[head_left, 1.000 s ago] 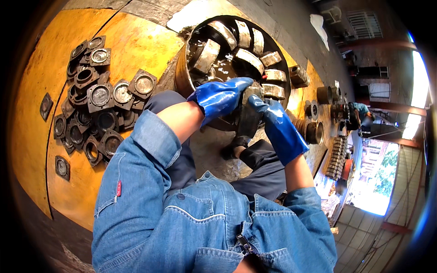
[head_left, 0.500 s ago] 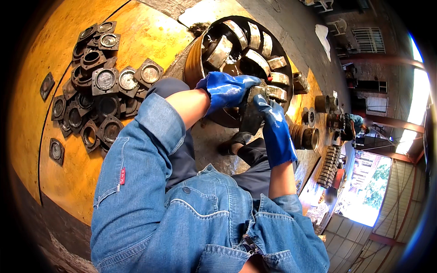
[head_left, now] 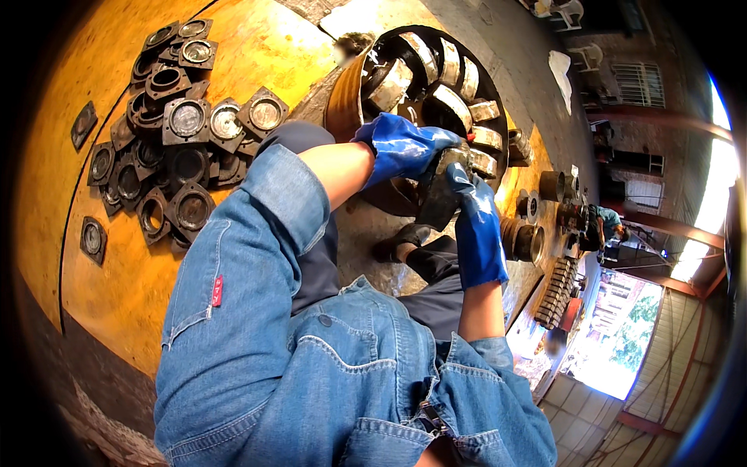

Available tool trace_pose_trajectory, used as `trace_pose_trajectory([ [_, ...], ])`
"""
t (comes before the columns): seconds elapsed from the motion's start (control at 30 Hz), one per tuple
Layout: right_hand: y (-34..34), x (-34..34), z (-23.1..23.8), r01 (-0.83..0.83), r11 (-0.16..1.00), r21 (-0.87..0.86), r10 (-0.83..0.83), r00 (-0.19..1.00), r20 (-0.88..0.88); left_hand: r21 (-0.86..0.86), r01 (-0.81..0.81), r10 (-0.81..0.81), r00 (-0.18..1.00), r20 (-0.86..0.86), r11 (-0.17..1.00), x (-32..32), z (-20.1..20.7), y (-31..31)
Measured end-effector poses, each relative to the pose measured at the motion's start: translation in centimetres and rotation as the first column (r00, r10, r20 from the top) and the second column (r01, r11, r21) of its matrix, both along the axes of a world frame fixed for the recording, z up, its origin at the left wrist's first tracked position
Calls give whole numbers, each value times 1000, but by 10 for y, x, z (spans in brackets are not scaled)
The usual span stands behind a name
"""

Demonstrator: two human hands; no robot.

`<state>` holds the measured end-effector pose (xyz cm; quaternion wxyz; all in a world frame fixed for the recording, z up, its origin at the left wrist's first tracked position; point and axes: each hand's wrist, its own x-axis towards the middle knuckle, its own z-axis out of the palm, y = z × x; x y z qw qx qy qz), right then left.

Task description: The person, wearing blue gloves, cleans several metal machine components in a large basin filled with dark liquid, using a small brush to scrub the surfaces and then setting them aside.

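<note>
The right hand, in a blue glove, is gripping a dark curved piece, thumb on its face. The left hand, likewise gloved, is bearing on its upper end; its fingertips are partly hidden, so how far they are closing cannot be told. The piece is hanging tilted at the near rim of a round drum, above a shoe. Both hands are probably working together because the piece looks slick and heavy; the rim position is presumably keeping drips contained.

Pale-faced curved blocks are crowding the drum's far and right rim, leaning on edge, probably to fit together. The left glove is obscuring part of the drum's interior. On the yellow plate, left of the drum, square flanges are lying heaped, some overlapping. Metal rings are standing beyond the right forearm.
</note>
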<state>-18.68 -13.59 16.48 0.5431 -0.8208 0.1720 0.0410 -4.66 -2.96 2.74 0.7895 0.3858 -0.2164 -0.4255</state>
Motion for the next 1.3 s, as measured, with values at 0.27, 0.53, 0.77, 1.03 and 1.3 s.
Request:
trace_pose_trajectory([
  [0.27, -2, 3, -9, -17, 1000, -17, 18, 1000, 8, 158, -213, 85, 813, 575, 964, 20, -68, -32],
  [0.53, 1, 2, -8, 31, 996, -79, -29, 999, 29, 184, -191, 69, 850, 521, 964, 13, -51, -21],
  [0.77, 1, 2, -5, 14, 995, -96, -16, 1000, -19, 207, -203, 56, 829, 557, 957, 16, -43, -19],
  [1.03, -3, 3, -7, -6, 989, -150, 2, 1000, -28, 70, -68, 44, 953, 298, 995, 17, -55, -32],
  [1.3, -6, -3, -3, 25, 985, -169, -34, 998, -53, 231, -211, 22, 783, 621, 950, 10, -36, -19],
])
